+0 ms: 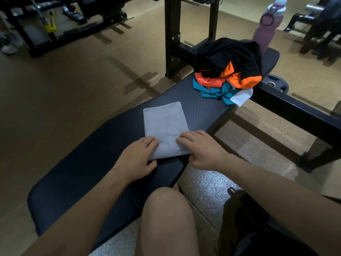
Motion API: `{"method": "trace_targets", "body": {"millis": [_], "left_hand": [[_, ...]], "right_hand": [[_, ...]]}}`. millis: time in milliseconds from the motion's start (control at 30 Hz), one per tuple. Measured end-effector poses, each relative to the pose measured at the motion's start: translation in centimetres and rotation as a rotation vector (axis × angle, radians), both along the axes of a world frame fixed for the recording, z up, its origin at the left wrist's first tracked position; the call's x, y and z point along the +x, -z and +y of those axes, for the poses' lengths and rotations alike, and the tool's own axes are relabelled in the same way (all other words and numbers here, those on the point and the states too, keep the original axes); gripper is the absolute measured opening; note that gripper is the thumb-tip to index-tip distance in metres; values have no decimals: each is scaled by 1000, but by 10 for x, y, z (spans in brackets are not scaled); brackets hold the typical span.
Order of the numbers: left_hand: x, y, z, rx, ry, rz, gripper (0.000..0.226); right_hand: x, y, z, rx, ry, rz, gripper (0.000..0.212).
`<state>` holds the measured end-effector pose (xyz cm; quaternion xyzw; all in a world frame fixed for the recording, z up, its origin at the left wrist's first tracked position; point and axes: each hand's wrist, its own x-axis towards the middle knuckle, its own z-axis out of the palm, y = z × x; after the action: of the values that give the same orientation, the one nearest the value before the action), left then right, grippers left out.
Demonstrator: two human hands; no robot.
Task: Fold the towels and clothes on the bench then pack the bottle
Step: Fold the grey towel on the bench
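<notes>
Both hands pinch the towel's near end for another fold.
Left hand [137,157] and right hand [201,149] grip the towel [165,124] mid-bench [92,163]; clothes [227,71] wait near the far end, bottle [267,24] just behind.

Gym floor and gear around the work spot

A black upright frame [172,36] stands on the tan floor [77,85], with a black crossbar [299,109] running to the right. A round weight plate [275,83] lies flat beyond that bar. A yellow clip [51,23] sits among black machines at upper left, a grey shoe [10,45] near the left edge, and a dark bag [245,215] at lower right.
</notes>
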<state>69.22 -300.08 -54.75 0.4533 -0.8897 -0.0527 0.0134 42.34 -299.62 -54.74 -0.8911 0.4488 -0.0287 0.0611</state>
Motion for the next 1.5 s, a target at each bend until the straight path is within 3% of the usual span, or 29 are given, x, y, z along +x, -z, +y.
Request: {"method": "trace_targets", "body": {"millis": [167, 400, 567, 900, 1067, 1133, 1200, 1267, 1367, 1500], "left_hand": [[-13, -7, 18, -17, -159, 85, 27], [-6, -20, 34, 348, -429, 539, 3], [-3, -12, 27, 443, -587, 741, 23], [-16, 0, 9, 390, -747, 522, 23], [-26, -2, 9, 284, -695, 361, 27], [-28, -2, 9, 92, -594, 248, 26], [-27, -1, 5, -118, -382, 4, 33], [-27, -5, 2, -182, -157, -124, 44], [-26, -9, 3, -176, -49, -48, 29], [-20, -4, 12, -94, -102, -42, 57]], "right_hand": [[9, -3, 5, 55, 233, -333, 40], [0, -13, 21, 340, 430, -637, 14], [4, -12, 9, 404, 535, -664, 14], [20, 4, -10, 328, 639, -539, 16], [23, 8, -8, 125, 536, -459, 17], [25, 8, -10, -4, 474, -320, 23], [26, 6, -13, -162, 340, -134, 36], [27, -2, -12, -248, 131, -35, 38], [23, -10, -2, -158, -52, 5, 39], [15, -7, 2, -50, -3, 28, 59]]}}
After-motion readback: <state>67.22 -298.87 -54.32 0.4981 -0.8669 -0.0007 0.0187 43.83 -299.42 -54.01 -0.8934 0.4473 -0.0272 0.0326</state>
